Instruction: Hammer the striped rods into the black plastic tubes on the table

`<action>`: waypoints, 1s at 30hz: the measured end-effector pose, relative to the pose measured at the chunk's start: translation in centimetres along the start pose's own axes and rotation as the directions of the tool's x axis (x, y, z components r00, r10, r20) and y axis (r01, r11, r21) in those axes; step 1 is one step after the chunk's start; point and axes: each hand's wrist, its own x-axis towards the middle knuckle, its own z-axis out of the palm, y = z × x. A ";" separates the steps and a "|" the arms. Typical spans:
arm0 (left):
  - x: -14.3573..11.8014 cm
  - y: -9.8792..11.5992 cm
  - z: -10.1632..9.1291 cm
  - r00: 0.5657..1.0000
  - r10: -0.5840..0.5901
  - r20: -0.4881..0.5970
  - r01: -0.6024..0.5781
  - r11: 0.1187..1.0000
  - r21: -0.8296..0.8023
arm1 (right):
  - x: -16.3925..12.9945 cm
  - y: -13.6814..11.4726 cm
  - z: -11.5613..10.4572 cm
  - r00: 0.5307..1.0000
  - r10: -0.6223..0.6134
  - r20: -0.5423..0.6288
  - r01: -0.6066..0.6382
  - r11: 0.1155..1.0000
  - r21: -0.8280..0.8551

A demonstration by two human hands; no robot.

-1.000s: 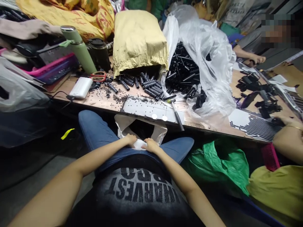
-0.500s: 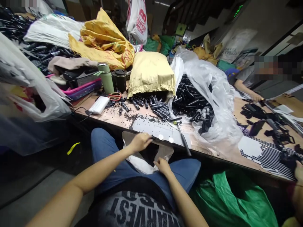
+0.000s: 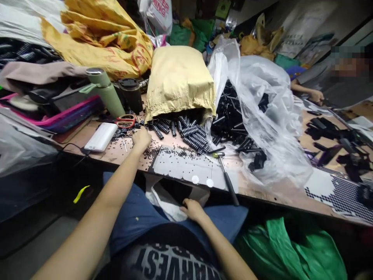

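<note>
1. Beside the fingers of the right hand (image 3: pixel 192 210), over the jeans (image 3: pixel 221 221), lies a white bag (image 3: pixel 170 208); those fingers are loosely curled at its edge, and whether they grip it I cannot tell
2. Ahead and left of that, the left hand (image 3: pixel 142 139) bends down onto the bench (image 3: pixel 256 191), fingers curled in; whether it holds anything is hidden
3. Just right of the left hand lie loose black beads (image 3: pixel 150 153) and ringed rods (image 3: pixel 192 134); working well here probably means slow, low fingertips, so nothing scatters, and a steady right hand
4. Just beyond it on the left sit red-handled scissors (image 3: pixel 126 121)
5. Far beyond it, a hanging bag (image 3: pixel 159 15) reads MING; below the right hand, the shirt (image 3: pixel 163 264) shows HARVEST upside down, partly covered
</note>
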 end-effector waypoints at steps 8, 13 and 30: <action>-8.0 4.0 -0.5 0.948 0.028 0.317 0.296 0.285 -0.912 | -4.5 -2.7 -9.4 0.866 -0.265 -0.423 0.374 0.906 0.198; -12.5 7.2 -1.7 0.766 0.160 0.623 0.617 0.091 -0.782 | -1.0 -0.3 -18.2 0.549 -0.025 -0.836 -0.028 0.998 -0.048; -15.5 7.9 2.0 0.859 0.452 0.241 0.097 0.319 -0.943 | 2.3 1.0 -21.7 0.522 0.041 -0.852 -0.110 0.994 -0.020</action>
